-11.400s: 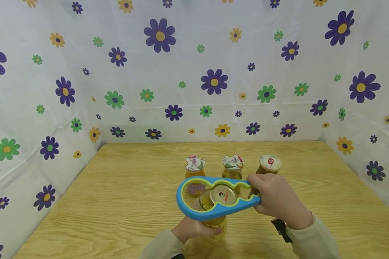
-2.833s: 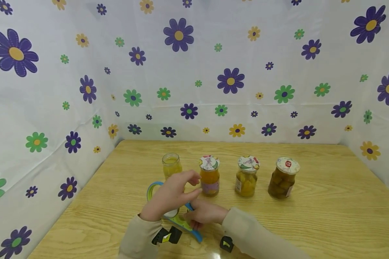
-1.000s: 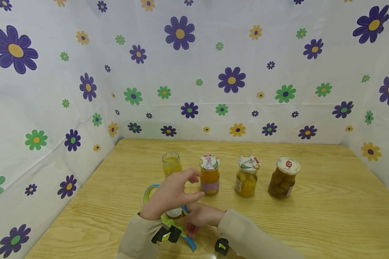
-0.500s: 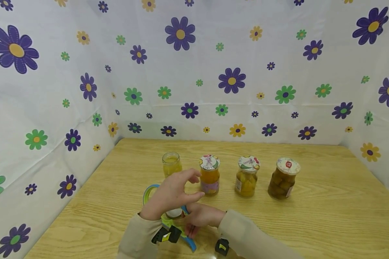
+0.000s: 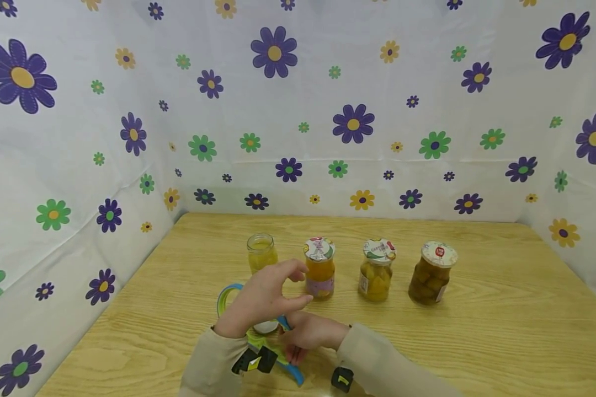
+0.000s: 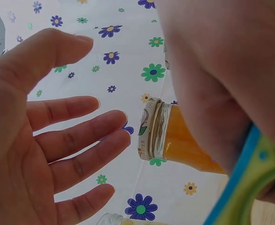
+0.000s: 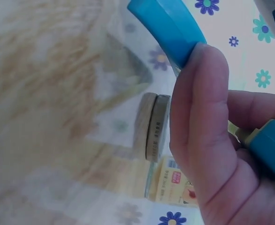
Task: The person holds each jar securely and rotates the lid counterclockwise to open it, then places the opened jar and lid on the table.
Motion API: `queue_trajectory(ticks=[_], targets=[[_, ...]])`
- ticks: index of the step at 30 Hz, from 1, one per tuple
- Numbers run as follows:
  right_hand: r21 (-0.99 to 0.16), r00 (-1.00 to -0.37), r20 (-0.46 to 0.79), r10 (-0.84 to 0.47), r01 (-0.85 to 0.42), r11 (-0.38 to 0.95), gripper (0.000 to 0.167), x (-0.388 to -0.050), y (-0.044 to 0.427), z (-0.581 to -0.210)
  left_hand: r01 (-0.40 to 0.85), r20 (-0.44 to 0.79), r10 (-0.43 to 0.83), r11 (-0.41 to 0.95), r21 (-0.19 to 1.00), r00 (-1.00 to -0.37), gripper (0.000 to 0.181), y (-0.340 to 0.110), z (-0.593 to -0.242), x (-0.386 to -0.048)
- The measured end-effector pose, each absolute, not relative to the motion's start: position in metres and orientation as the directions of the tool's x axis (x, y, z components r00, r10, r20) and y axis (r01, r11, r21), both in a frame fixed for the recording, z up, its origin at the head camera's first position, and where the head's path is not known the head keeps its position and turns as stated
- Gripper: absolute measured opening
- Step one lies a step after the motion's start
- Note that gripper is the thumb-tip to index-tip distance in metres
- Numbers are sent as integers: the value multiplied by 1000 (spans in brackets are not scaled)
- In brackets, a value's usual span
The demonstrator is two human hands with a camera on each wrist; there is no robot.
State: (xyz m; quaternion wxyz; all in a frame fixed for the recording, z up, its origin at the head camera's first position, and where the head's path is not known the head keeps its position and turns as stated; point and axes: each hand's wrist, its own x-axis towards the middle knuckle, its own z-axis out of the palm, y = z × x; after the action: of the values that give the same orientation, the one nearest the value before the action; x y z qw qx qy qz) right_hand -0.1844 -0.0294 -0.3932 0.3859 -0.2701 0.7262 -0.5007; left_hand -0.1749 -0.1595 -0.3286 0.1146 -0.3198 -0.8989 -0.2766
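Note:
In the head view my right hand (image 5: 310, 332) holds a blue and lime-green jar opener (image 5: 292, 374) low over the table, fingers curled round its arm. The opener's ring end (image 5: 223, 300) shows beyond my left hand (image 5: 260, 298). That hand is held above the opener, fingers spread and thumb apart, with nothing in the palm. A pale jar lid (image 5: 266, 326) lies on the table, partly hidden by the left hand; the right wrist view shows the lid (image 7: 158, 126) edge-on. Behind the left hand stands an uncovered glass jar (image 5: 261, 255) of yellow contents.
Three lidded jars continue the row: an orange one (image 5: 320, 270), one with yellow fruit (image 5: 376, 271) and a dark brown one (image 5: 431, 274). Flower-printed cloth (image 5: 313, 99) walls the wooden table (image 5: 501, 309) at the back and sides.
Earlier the left hand held the lidded jar with the opener round its lid. Now that jar stands uncovered in the row, with lid and opener down low. The last second shows almost no movement.

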Motion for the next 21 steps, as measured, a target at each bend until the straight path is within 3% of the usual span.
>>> queue_trajectory(ticks=[4,9,15,21], targets=[[-923,-566,-299,-768,-31,382,21,-186,-24,-389,644,390,514,640,418,-764,33,-160,-330,-175],[-914,-579,-268,-770,-101,394,6,-188,-18,-385,650,398,516,645,402,-758,32,-160,-331,-175],[-909,-565,-252,-786,-141,392,15,-189,-7,-381,646,397,512,639,418,-762,30,-159,-331,-175],[-887,-589,-232,-774,-198,417,8,-191,5,-374,640,390,509,647,415,-768,29,-158,-331,-175]])
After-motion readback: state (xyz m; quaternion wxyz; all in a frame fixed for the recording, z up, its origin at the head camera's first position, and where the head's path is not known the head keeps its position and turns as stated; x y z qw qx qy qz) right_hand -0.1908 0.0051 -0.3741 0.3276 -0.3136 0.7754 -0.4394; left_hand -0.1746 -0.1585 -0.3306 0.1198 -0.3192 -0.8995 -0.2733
